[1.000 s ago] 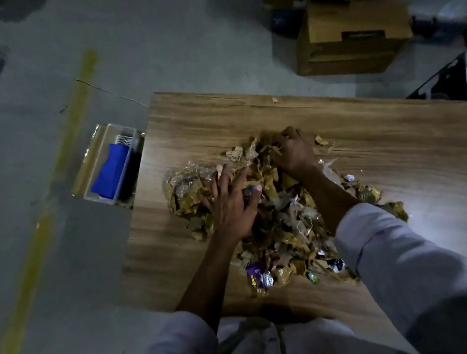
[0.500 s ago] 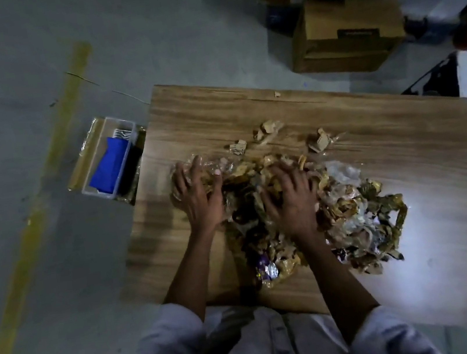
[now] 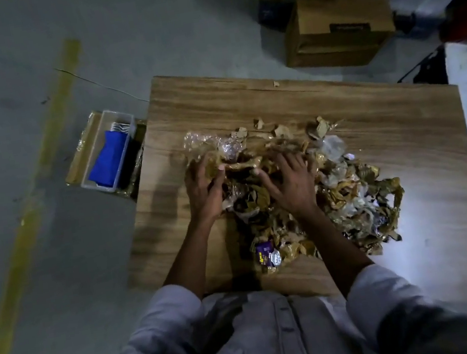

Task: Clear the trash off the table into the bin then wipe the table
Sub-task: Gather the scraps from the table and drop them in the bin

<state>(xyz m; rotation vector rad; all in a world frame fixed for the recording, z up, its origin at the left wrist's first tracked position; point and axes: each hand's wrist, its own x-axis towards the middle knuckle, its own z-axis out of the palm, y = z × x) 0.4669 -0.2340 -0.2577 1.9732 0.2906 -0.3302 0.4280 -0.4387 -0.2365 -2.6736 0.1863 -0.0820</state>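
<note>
Both hands (image 3: 246, 187) palms-down, fingers spread on trash pile (image 3: 349, 198).

wood-grain brown table (image 3: 354, 115), mostly gold and tan trash (image 3: 349, 198), one purple wrapper (image 3: 264, 253), bright blue cloth (image 3: 108, 158) in a white tray (image 3: 122, 119).

One head-worn camera looks steeply down, close above the table (image 3: 371, 130).

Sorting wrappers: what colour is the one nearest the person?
Purple wrapper, with silver foil; head view.
</note>
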